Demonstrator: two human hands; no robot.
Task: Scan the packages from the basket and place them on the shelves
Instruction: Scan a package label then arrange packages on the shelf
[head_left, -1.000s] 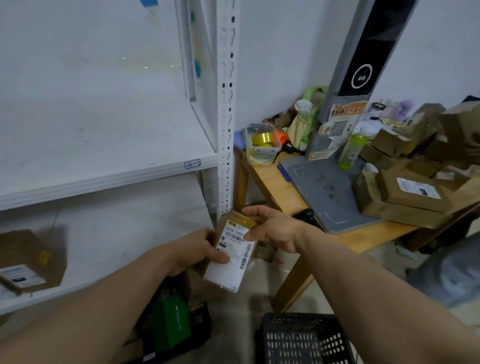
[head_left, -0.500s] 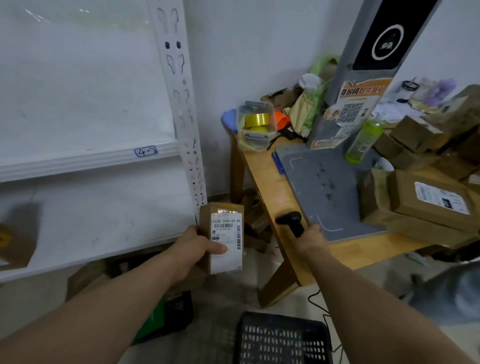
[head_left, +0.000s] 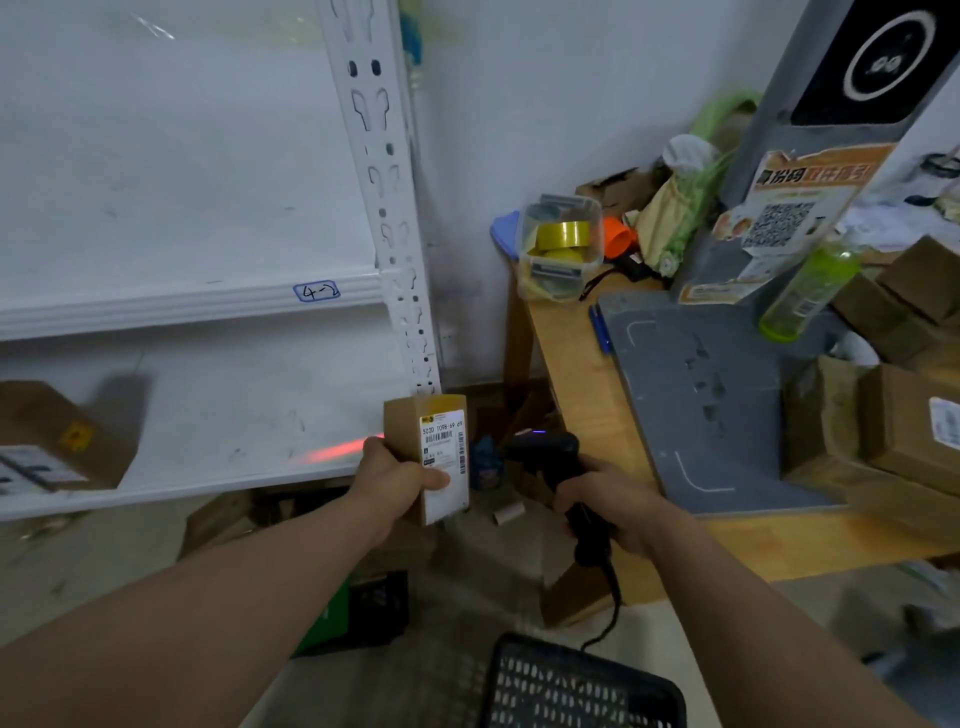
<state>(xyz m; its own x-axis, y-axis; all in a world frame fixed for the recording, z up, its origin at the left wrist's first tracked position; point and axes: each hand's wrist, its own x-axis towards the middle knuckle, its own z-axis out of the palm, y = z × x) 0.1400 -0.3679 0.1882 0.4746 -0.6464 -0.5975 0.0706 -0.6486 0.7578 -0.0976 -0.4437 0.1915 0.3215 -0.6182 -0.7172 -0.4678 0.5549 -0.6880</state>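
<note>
My left hand (head_left: 397, 480) grips a small brown package (head_left: 434, 441) upright, its white barcode label facing me. My right hand (head_left: 610, 501) holds a black handheld scanner (head_left: 550, 457) just right of the package, its head turned toward the label. A red scan line (head_left: 337, 451) glows on the lower white shelf (head_left: 218, 415) left of the package. The black mesh basket (head_left: 576, 686) sits on the floor below my arms; its contents are hidden. The upper shelf edge carries a tag reading 4-2 (head_left: 317, 292).
A brown box (head_left: 57, 436) lies at the lower shelf's left end. A wooden table (head_left: 566, 374) on the right bears a grey scanning stand (head_left: 696, 395), a tape container (head_left: 561, 252), a green bottle (head_left: 805, 293) and several cardboard packages (head_left: 893, 431). Boxes crowd the floor under the shelf.
My right hand let go of the package, took the scanner from the table edge and raised it beside the label. The package now stands upright in my left hand; a red line shows.
</note>
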